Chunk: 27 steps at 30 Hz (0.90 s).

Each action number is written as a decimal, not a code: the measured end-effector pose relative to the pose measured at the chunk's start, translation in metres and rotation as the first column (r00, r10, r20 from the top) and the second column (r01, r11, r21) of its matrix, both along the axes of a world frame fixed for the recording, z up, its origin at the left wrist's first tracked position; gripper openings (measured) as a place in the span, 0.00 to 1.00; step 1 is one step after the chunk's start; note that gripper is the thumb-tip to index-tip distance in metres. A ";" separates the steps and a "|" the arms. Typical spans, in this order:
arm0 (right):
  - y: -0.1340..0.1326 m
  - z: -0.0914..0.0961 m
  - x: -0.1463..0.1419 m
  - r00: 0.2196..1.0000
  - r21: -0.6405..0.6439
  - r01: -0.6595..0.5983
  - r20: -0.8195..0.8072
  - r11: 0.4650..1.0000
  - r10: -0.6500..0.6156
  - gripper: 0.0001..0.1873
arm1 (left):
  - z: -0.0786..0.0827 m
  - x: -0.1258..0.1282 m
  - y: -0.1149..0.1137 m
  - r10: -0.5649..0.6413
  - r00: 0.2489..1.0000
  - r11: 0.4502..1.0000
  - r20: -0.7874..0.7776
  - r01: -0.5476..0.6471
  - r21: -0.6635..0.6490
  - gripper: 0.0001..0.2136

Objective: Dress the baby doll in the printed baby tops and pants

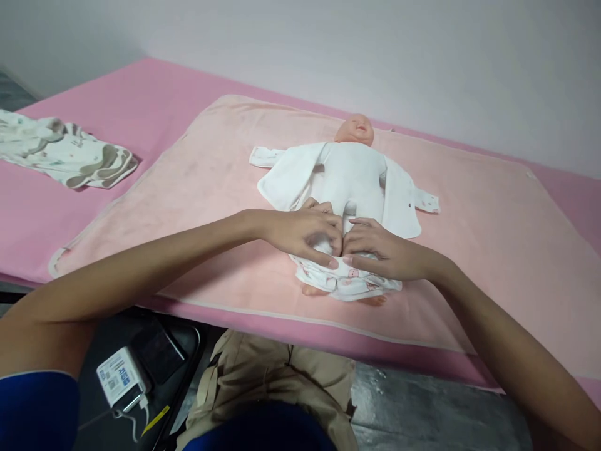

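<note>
A baby doll (pixel 353 170) with a white cloth body lies face up, its head away from me. A white long-sleeved baby top (pixel 402 199) is spread open around its body. Small printed baby pants (pixel 350 287) are bunched over the lower legs, and the doll's feet poke out below. My left hand (pixel 315 230) and my right hand (pixel 382 252) meet at the waistband, knuckles close together. Each has fingers curled and its thumb pressed on the near side of the cloth. The fingertips are partly hidden in the fabric.
Under the doll is a peach blanket (pixel 197 169) on a pink-covered table (pixel 154 78) against a wall. Folded printed baby cloth (pixel 66 150) lies at the far left. Below the table edge, a black chair holds a white power bank (pixel 121 376) with a cable and a phone (pixel 159 351).
</note>
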State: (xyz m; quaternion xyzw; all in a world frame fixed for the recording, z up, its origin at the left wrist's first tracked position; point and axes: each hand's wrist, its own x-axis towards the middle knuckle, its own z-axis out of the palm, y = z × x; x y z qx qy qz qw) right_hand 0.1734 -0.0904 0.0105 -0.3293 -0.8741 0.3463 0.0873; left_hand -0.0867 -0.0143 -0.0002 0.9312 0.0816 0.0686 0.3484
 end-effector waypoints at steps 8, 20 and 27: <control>0.006 0.009 -0.005 0.996 -0.144 0.040 -0.070 0.989 -0.050 0.18 | 0.016 0.011 0.001 0.034 0.995 0.989 -0.096 -0.047 -0.139 0.17; -0.004 -0.006 0.001 0.638 -0.697 0.346 -0.316 0.628 -0.702 0.28 | -0.012 -0.005 0.010 0.377 0.926 0.696 0.013 -0.274 -0.664 0.18; -0.019 -0.024 0.021 0.584 -0.330 0.703 -0.237 0.630 -0.776 0.25 | -0.035 -0.022 0.016 0.585 0.811 0.716 0.006 -0.513 -0.474 0.23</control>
